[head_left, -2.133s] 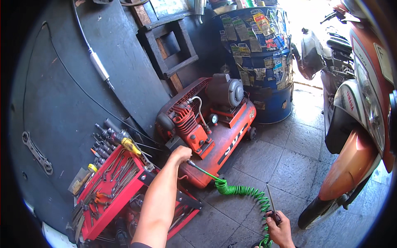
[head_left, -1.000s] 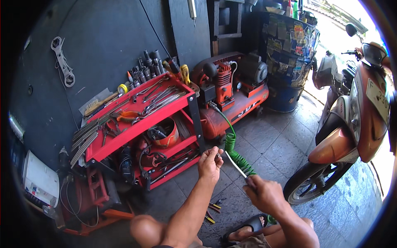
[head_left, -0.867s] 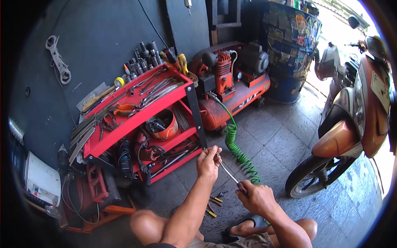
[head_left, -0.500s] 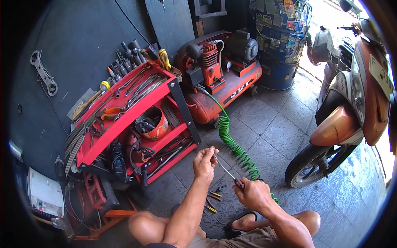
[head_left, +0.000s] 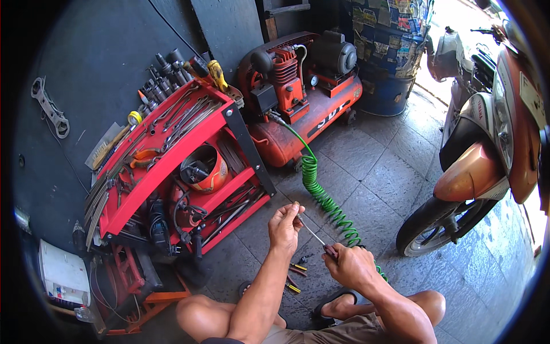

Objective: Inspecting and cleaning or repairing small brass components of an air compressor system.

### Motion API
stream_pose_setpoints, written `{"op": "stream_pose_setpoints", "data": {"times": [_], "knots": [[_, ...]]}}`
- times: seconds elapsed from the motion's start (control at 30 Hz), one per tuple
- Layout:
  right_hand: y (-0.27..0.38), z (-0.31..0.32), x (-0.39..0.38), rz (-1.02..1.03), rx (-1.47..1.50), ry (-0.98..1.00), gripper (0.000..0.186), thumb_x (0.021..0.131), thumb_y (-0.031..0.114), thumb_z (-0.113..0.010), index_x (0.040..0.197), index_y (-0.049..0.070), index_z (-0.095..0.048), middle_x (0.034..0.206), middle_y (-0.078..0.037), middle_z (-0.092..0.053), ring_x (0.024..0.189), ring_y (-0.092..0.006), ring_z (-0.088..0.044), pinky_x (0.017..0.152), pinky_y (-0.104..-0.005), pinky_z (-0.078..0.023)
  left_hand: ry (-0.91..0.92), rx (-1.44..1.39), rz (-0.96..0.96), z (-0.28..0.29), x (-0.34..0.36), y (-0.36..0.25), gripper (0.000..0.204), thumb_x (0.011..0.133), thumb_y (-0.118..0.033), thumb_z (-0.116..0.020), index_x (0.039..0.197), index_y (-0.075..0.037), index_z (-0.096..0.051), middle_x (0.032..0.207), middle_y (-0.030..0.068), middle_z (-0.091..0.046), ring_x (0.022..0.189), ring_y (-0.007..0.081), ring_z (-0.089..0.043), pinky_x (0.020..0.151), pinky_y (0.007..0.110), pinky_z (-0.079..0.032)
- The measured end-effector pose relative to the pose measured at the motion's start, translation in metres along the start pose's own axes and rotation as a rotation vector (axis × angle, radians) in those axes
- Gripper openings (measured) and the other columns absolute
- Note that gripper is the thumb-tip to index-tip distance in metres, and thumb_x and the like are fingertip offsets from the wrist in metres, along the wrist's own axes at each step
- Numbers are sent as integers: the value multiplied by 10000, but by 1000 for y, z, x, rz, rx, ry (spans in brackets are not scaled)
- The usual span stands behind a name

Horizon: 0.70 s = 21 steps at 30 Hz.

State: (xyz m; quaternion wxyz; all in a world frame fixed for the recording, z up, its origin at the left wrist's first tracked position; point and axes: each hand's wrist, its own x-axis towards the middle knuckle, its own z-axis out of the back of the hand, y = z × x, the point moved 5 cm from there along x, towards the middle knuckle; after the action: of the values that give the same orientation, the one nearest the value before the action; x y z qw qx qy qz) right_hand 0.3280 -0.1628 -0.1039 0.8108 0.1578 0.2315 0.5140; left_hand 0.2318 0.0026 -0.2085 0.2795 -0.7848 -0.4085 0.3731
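My right hand [head_left: 356, 268] is closed round the dark red handle of a screwdriver [head_left: 313, 234]. Its thin metal shaft points up and to the left, with the tip at the fingers of my left hand [head_left: 283, 230]. Those fingers are pinched together, thumb against fingertips, on a small dark piece too small to name. Below my hands, pliers with yellow-tipped handles [head_left: 293, 286] lie on the floor between my feet, partly hidden by my left forearm.
At the left stands a red tool cart [head_left: 166, 172] loaded with wrenches, sockets and a bucket [head_left: 215, 175]. A red air compressor [head_left: 326, 123] is behind it, with a green coiled hose [head_left: 329, 203] running toward me. A motorcycle [head_left: 472, 178] stands at the right, a blue drum [head_left: 389, 94] at the back.
The whole view has shifted slightly, so the cart and compressor sit a little further up and left. Both hands keep nearly the same pose, with the screwdriver still at the left fingers.
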Motion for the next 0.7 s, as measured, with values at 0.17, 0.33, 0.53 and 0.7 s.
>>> {"op": "stream_pose_setpoints", "data": {"times": [0.17, 0.33, 0.53, 0.7], "knots": [[1, -2, 2, 1, -7, 22, 331, 883, 379, -592, 844, 52, -630, 645, -230, -635, 625, -425, -645, 579, -515, -511, 24, -11, -1, 3, 1, 1, 145, 904, -146, -681, 987, -76, -586, 908, 59, -690, 680, 65, -589, 608, 202, -467], [1, -4, 2, -2, -21, 28, 329, 883, 375, -589, 845, 51, -628, 645, -230, -635, 625, -427, -644, 585, -515, -513, 34, -33, 13, 5, 1, 3, 134, 909, -138, -672, 991, -77, -586, 913, 60, -690, 683, 66, -591, 609, 200, -467], [1, -4, 3, -5, -26, 32, 325, 882, 372, -588, 840, 52, -628, 641, -227, -634, 620, -426, -643, 581, -516, -514, 19, -33, 18, 7, 1, 5, 130, 913, -136, -665, 999, -80, -586, 914, 62, -692, 666, 64, -590, 604, 198, -473], [2, -3, 3, -2, -28, 25, 327, 879, 378, -589, 836, 56, -630, 630, -219, -632, 607, -422, -641, 570, -510, -513, 8, -46, 13, 7, 1, 5, 134, 910, -140, -670, 999, -84, -585, 914, 64, -694, 659, 62, -591, 589, 196, -477]]}}
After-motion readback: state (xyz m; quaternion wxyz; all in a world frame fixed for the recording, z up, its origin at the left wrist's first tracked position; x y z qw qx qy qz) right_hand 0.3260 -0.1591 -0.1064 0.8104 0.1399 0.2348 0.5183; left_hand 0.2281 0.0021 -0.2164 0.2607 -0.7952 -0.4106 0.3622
